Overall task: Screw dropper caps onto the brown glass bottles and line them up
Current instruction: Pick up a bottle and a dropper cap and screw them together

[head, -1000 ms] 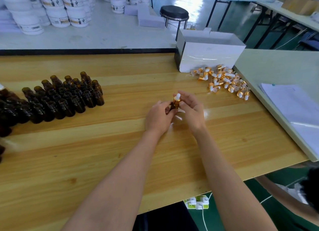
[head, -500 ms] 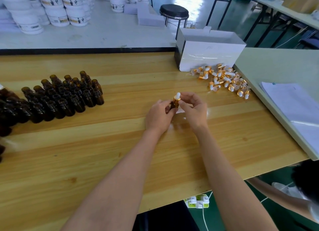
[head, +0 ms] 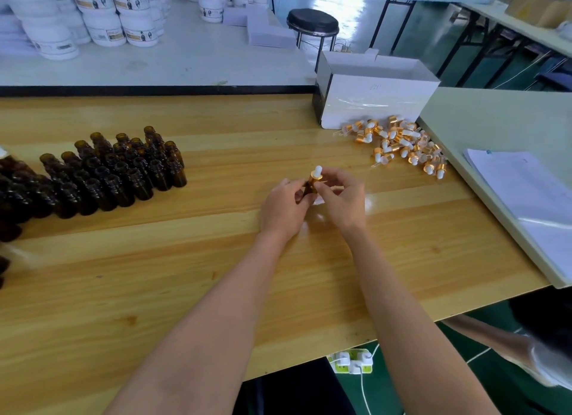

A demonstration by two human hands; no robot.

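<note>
Together, left hand grips bottle, right hand seemingly pinches cap.

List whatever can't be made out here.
Head view only:
Held bottle: body hidden by left hand and right hand; tightness of dropper cap unclear.
Uncapped bottles: rows cut off by left edge.
White box: contents hidden by its wall.
Tub labels: too small.

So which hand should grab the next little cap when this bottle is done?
Probably the right hand: the pile of dropper caps lies on its side, by the white box. The left hand holds the bottle and sits nearer the uncapped brown bottles.
</note>
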